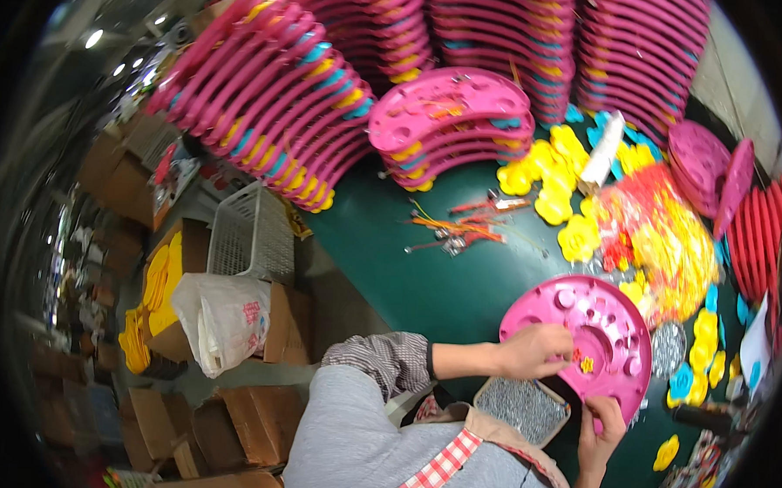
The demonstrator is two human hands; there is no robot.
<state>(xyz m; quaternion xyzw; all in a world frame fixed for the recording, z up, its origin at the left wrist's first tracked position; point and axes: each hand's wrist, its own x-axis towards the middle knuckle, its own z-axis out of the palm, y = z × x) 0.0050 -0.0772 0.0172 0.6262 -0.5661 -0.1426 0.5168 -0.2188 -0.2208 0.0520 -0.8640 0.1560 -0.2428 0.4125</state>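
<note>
A round pink plastic disc (593, 323) with raised pegs and holes lies tilted at the near edge of the green table (424, 280). My left hand (535, 351) rests on the disc's lower left, fingers pinched at a small red and yellow flower piece (581, 361). My right hand (604, 425) grips the disc's lower rim from below. A small tray of silvery screws (523, 407) sits just under both hands.
Tall stacks of pink discs (267, 90) line the table's back, with a short stack (453, 125) in the middle. Yellow flower pieces (555, 194), a bag of red and yellow parts (662, 234) and loose wires (461, 230) lie nearby. A white basket (250, 233) and cardboard boxes (252, 417) stand at the left.
</note>
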